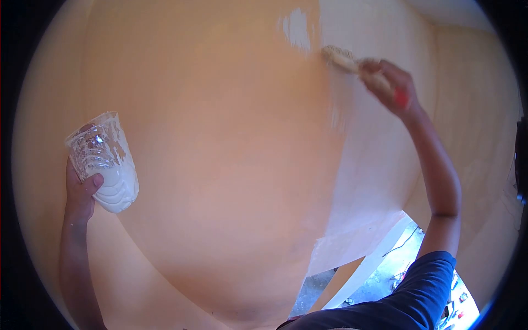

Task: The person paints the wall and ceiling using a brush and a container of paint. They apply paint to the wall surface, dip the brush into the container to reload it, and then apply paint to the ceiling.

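Note:
My left hand [85, 190] grips a clear plastic container [107, 162] at the left, its thumb pressed on the near side. White paint [116, 190] fills the container's lower part and streaks its inner walls. At the upper right, my right hand [389, 85] is closed around the handle of a paintbrush [342, 58], slightly blurred. The bristles touch the wall [220, 137] along the border between the orange-beige surface and a whiter coated strip [368, 126]. A fresh white patch [297, 30] lies just above and left of the brush. Something red shows near my right wrist.
A wall corner and adjoining wall [467, 110] stand at the right, under a pale ceiling [451, 11]. Below, past the wall's lower edge, a brightly lit floor [396, 247] shows a dark cable and scattered small items.

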Demonstrator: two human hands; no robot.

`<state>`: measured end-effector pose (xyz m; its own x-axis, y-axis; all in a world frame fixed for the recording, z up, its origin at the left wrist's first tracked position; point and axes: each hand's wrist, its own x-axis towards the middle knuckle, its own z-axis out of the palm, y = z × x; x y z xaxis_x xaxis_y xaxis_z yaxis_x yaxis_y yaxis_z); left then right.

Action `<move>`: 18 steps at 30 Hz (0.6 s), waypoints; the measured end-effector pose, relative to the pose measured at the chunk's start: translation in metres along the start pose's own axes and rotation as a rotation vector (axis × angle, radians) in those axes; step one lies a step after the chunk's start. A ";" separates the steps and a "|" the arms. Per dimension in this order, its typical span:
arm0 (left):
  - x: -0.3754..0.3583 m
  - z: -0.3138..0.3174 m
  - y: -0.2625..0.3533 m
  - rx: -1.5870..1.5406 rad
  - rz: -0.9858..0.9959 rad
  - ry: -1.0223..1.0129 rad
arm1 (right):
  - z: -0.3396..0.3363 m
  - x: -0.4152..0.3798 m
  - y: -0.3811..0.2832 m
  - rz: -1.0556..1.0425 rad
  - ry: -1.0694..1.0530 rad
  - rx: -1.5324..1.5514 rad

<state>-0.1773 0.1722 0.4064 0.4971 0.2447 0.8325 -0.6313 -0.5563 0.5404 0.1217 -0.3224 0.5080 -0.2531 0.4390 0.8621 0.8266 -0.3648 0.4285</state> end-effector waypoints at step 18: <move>-0.002 -0.031 -0.014 0.145 -0.006 0.013 | 0.001 -0.058 -0.087 -0.167 -0.379 0.016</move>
<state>-0.1881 0.2043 0.4011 0.4925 0.2579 0.8312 -0.5351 -0.6635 0.5229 0.0649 -0.3156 0.4205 -0.1840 0.7634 0.6191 0.7983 -0.2515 0.5473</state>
